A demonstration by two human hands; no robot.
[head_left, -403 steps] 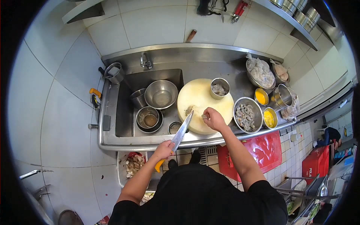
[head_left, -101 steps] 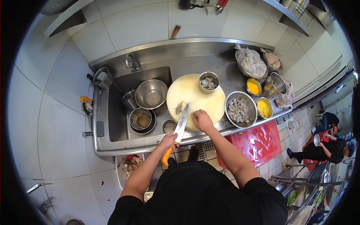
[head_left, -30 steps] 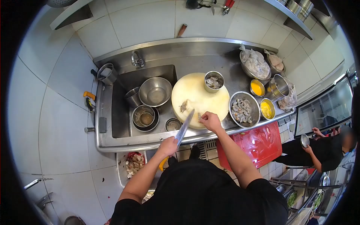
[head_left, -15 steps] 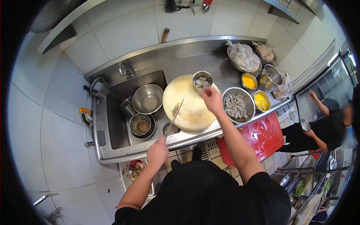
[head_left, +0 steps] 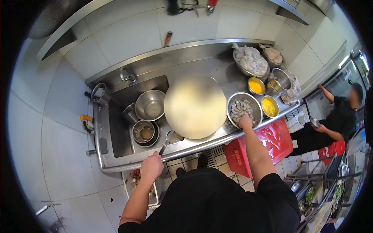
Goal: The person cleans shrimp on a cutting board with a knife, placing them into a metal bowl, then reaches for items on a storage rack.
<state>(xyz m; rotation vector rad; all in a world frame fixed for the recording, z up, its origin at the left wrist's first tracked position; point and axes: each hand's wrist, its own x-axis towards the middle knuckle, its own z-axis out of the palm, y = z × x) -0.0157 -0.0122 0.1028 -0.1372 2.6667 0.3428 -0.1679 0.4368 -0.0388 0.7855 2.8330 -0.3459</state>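
My left hand [head_left: 151,167] is closed round the handle of a knife [head_left: 165,144], whose blade points up toward the round cutting board [head_left: 180,116]. Down in a steel bowl [head_left: 256,101], my right hand [head_left: 245,122] has its fingers bunched among peeled shrimp [head_left: 240,107]; the fingertips are hidden, and I cannot tell what they grip. A blur covers much of the board, hiding the small steel cup at its far edge.
Left of the board, a sink [head_left: 120,144] holds steel bowls [head_left: 149,105]. Two cups of yellow liquid [head_left: 256,85], a bowl with a plastic bag [head_left: 250,62] and a steel pot [head_left: 279,80] stand right. Below is a red lid [head_left: 272,141]. Another person [head_left: 334,120] stands at right.
My right hand has moved from beside the small cup on the board right and down into the shrimp bowl. The knife has drawn back from the board's middle toward the near edge.
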